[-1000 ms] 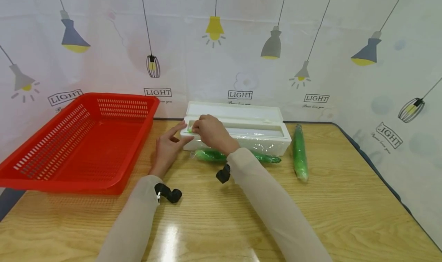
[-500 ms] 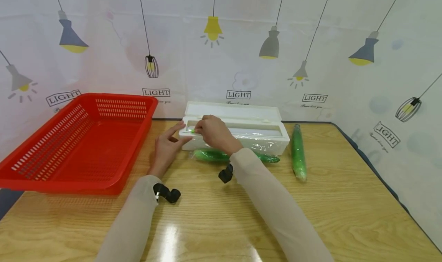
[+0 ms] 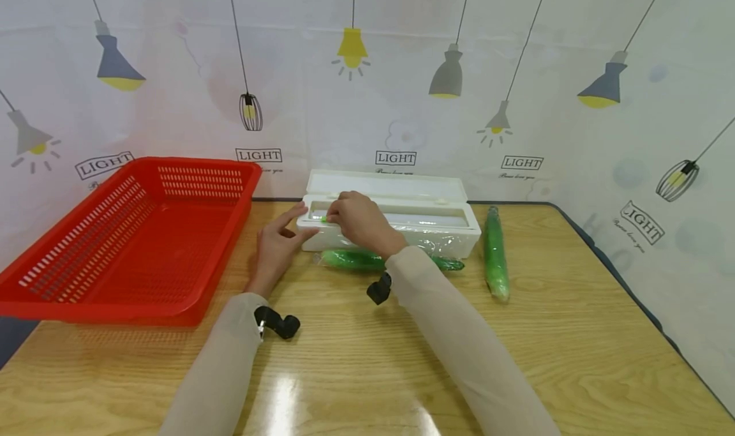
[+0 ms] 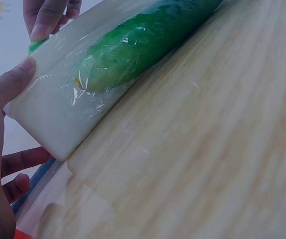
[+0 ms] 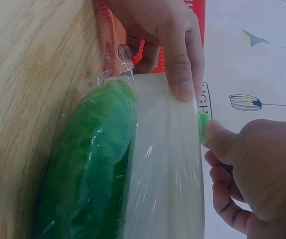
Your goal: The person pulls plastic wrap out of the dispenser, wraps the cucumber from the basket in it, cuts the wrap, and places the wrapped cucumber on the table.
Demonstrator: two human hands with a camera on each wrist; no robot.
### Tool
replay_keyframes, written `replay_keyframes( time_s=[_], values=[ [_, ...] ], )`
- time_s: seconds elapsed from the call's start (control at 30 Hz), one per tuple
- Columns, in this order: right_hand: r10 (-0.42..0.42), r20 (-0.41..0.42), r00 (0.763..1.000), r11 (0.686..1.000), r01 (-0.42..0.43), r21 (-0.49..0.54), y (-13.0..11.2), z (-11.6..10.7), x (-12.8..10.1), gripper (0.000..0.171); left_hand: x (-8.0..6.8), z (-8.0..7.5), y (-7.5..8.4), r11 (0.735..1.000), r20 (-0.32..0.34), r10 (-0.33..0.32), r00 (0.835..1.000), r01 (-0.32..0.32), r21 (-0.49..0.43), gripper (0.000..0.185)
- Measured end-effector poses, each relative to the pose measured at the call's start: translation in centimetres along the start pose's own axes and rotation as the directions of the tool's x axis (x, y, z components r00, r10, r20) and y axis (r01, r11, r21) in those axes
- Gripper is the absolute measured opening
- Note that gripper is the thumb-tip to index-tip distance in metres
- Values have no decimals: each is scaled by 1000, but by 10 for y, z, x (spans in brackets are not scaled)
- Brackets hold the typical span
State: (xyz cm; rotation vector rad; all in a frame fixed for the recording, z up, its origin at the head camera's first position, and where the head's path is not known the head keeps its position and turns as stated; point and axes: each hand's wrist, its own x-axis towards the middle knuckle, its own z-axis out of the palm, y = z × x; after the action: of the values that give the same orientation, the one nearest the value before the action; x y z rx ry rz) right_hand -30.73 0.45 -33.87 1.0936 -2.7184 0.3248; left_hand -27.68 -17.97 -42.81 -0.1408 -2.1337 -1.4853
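Note:
A white film dispenser box [image 3: 425, 226] lies open at the back of the table. My right hand [image 3: 358, 218] pinches its small green slider [image 3: 323, 219] near the box's left end; the right wrist view shows my thumb against the slider [image 5: 203, 128]. My left hand [image 3: 280, 243] holds the box's left end, with the thumb [image 4: 14, 80] on the front face [image 4: 58, 117] and the index finger at the top corner. A film-wrapped cucumber [image 3: 350, 259] lies along the front of the box, still joined to film drawn over the box front [image 5: 165, 169].
A red slatted basket [image 3: 189, 295] stands at the left. A second wrapped cucumber [image 3: 495, 252] lies to the right of the box. A curtain printed with lamps backs the wooden table [image 3: 563, 346], whose right edge runs diagonally.
My right hand has slid the green slider slightly to the right along the box. The left hand stays on the box's end.

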Motion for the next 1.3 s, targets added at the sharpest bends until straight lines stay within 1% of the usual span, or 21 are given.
replay_keyframes(
  time_s=[0.13, 0.3, 0.47, 0.67, 0.93, 1.3],
  values=[
    [-3, -1, 1000, 1000, 3, 5, 1, -2, -1, 21, 0, 0, 0, 1000, -2, 0, 1000, 0, -3, 54],
    [-14, -20, 1000, 1000, 14, 7, 3, -4, -3, 20, 1, 0, 0, 1000, -1, 5, 1000, -5, -2, 54],
    [-32, -34, 999, 999, 32, -4, 7, -3, -5, 19, 1, 0, 0, 1000, 5, 0, 1000, 0, 13, 55],
    [-31, -43, 999, 999, 31, -15, 11, -1, -6, 19, 1, 0, -1, 1000, 7, -7, 1000, 7, 18, 56],
    [-34, -54, 998, 999, 33, -26, 13, -2, -8, 19, 1, 1, -1, 1000, 3, 6, 1000, -6, 15, 55],
    [-47, -55, 997, 999, 47, -6, 17, -3, -13, 19, 1, 1, -3, 1000, -10, 27, 1000, -27, 3, 54]
  ],
)
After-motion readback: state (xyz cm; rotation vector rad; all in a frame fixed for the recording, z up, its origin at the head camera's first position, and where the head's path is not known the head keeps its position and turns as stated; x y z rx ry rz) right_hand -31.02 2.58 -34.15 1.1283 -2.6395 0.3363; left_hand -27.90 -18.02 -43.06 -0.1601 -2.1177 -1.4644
